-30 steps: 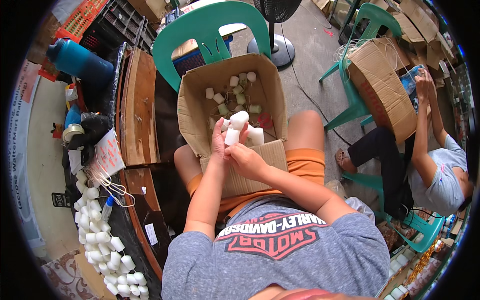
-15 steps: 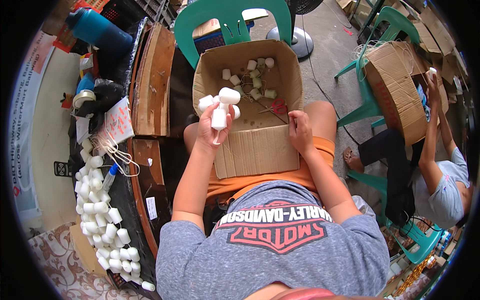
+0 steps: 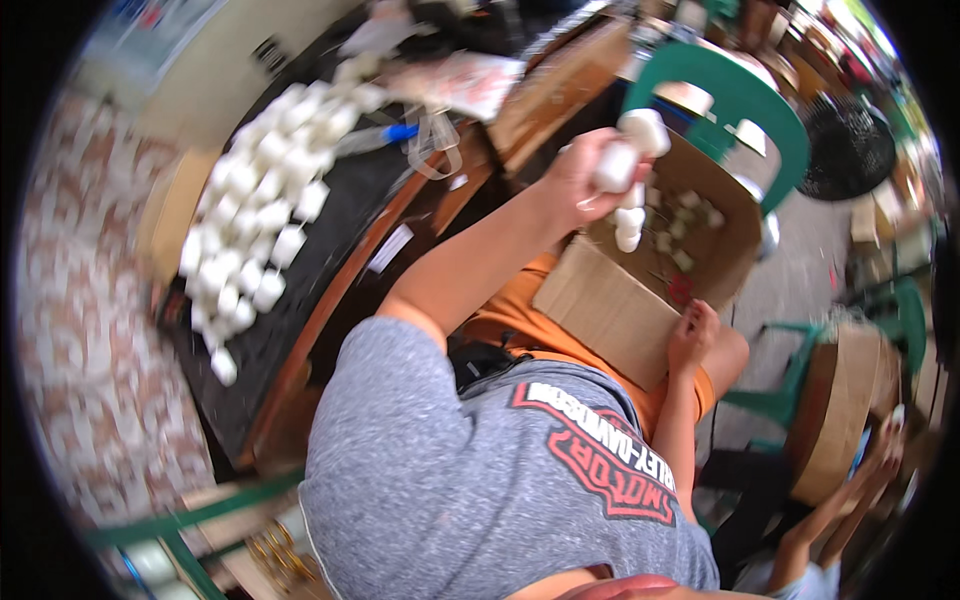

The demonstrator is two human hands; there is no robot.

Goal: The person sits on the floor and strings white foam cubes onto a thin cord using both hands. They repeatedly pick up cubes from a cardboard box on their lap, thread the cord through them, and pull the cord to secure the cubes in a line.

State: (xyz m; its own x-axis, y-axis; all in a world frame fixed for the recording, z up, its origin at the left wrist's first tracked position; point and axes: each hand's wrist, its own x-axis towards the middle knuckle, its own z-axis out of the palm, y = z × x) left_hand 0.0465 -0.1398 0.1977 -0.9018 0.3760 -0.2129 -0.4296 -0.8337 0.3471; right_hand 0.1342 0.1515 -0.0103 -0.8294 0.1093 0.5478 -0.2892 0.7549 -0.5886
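While the left hand (image 3: pixel 590 180) clasps white cylinders (image 3: pixel 616 166) by the carton (image 3: pixel 738 225), the right hand (image 3: pixel 692 335) curls well apart beside its flap (image 3: pixel 605 312), grip unclear; held cylinders lie up-left of it.

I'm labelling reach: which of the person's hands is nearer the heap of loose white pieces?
Left. The left hand is raised to the heap's right, gripping similar white pieces; the right hand is farther right, beside the cardboard flap.
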